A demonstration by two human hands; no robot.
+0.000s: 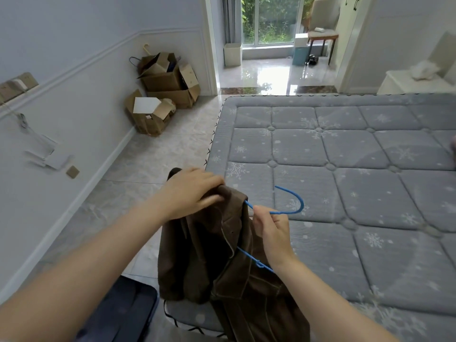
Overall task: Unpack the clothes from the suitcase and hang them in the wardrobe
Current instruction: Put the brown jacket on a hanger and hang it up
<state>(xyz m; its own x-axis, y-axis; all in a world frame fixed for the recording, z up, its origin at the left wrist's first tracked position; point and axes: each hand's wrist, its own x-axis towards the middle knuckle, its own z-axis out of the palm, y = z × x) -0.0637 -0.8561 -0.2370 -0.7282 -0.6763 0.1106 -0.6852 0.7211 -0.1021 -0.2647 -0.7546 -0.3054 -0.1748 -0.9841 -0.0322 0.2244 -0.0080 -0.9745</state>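
1. Brown garment [212, 257] hangs in front of the person, draped down over the near-left corner of the mattress [345, 169], with its top bunched up beyond that corner.
2. Left hand [190, 191] lies over the top of the garment, fingers curled round a gathered shoulder or collar, on the floor side of the mattress edge.
3. Right hand [271, 230] pinches the neck of the blue hanger [291, 203] between thumb and fingertips, just above the mattress's near-left corner.
4. Long axis: the hanger runs slantwise from its hook, which points out over the mattress, down toward the person. One arm of it is tucked inside the fabric; its lower arm shows bare near the right wrist.
5. Judgement: the uncovered arm lies on the right hand's side, so the garment's free shoulder likely needs drawing that way.
6. Suitcase [128, 309] sits dark on the floor, just left of the mattress corner.
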